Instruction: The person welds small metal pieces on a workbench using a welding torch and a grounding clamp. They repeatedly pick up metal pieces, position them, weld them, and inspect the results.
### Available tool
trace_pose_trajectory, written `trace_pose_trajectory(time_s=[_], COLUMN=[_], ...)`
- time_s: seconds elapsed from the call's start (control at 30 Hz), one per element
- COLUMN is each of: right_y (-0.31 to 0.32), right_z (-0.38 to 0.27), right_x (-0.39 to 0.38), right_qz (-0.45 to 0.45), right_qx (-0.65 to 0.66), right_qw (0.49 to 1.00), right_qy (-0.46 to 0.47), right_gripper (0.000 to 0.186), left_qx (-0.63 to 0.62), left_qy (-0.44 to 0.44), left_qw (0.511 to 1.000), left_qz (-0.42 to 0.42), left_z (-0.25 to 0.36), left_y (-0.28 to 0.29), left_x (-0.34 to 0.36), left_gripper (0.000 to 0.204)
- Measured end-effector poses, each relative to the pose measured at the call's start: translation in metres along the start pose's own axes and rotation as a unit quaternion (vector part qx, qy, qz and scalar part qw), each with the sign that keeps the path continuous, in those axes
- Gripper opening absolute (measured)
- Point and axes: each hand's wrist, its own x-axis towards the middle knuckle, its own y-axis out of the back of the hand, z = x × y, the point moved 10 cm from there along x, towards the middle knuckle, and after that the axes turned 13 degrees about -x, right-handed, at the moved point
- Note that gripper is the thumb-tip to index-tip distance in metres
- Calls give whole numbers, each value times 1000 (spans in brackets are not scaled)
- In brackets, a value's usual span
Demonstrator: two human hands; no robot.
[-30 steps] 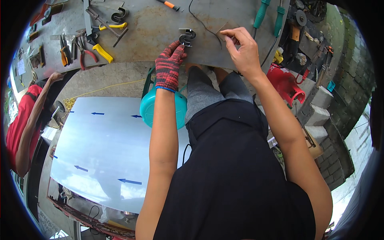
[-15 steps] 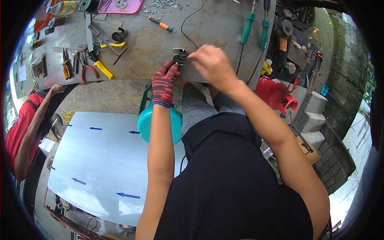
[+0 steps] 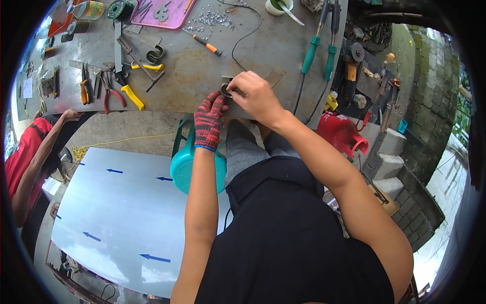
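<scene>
My left hand, in a red-and-black knit glove with a blue cuff, grips a small dark curved metal piece near the front edge of the metal table. My bare right hand is closed over the same piece from the right, fingertips on it, partly hiding it. A thin flat strip lies just behind the right hand, beside a dark cable. A screwdriver, pliers and a similar curved piece lie farther back and left.
A pink tray, small hardware, green-handled tools and a white cup stand on the table. Below are a turquoise stool, a large sheet with arrows, a red object and steps. A person in red is at left.
My right hand has moved left from beside the table's cable onto the piece in my left hand. The view has shifted, showing more of the table's back.
</scene>
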Motion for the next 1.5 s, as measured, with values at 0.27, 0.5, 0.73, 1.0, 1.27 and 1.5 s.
trace_pose_trajectory(time_s=[0.27, 0.5, 0.73, 1.0, 1.27, 1.5], right_y=[192, 145, 116, 113, 121, 160], right_z=[58, 153, 173, 176, 170, 104], right_x=[105, 157, 169, 169, 166, 144], right_qz=[134, 64, -16, -29, -20, -69], right_qx=[-96, -298, -336, -339, -327, -146], right_qw=[973, 952, 940, 939, 944, 969], right_qy=[-163, -15, -50, -48, -45, -187], right_gripper=[13, 16, 15, 13, 14, 20], left_qx=[39, 40, -1, -38, -48, -9], left_qy=[-38, -75, -64, -47, -41, -66], left_qw=[998, 996, 998, 998, 998, 997], left_qz=[-15, -26, -6, 10, 19, 29], left_z=[15, 16, 8, 4, 7, 11], left_y=[-11, -9, 21, 29, 26, 30], left_x=[-8, -4, -6, -7, -7, -13], left_gripper=[37, 40, 38, 35, 35, 35])
